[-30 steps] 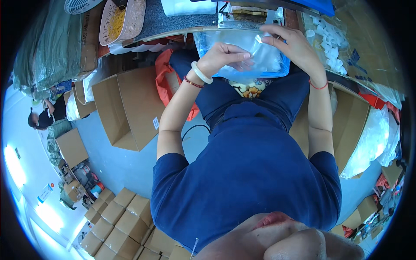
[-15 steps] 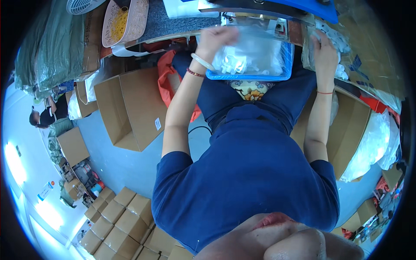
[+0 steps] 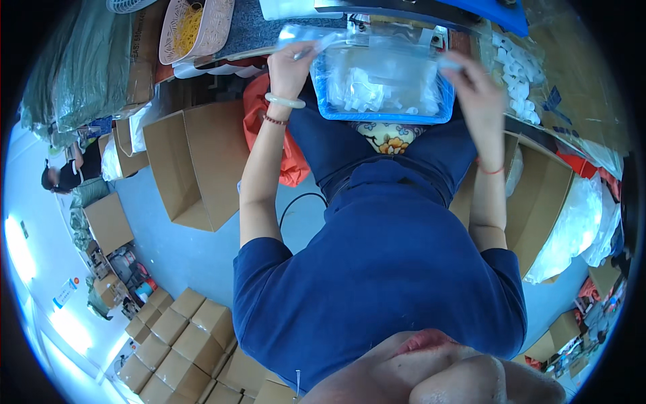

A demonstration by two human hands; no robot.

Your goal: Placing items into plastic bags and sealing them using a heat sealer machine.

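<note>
My left hand is closed at the left end of the blue tray, pinching a clear plastic bag that stretches out to the right above the tray. My right hand, a little smeared by motion, is at the tray's right corner. Between its fingertips is a small whitish piece, its exact shape blurred. The blue tray rests over my thighs and holds clear bags with white pieces in and around them. To the right of my right hand lies a pile of white plastic pieces.
A bench-mounted machine with a blue top stands beyond the tray. A pale basket of yellow rubber bands sits at the far left. Open cardboard boxes flank me on both sides. Stacked cartons and another person are farther off.
My left hand has moved left and now shows a clear bag in its fingers. My right hand has come left from the white pile to the tray, carrying a small whitish piece.
</note>
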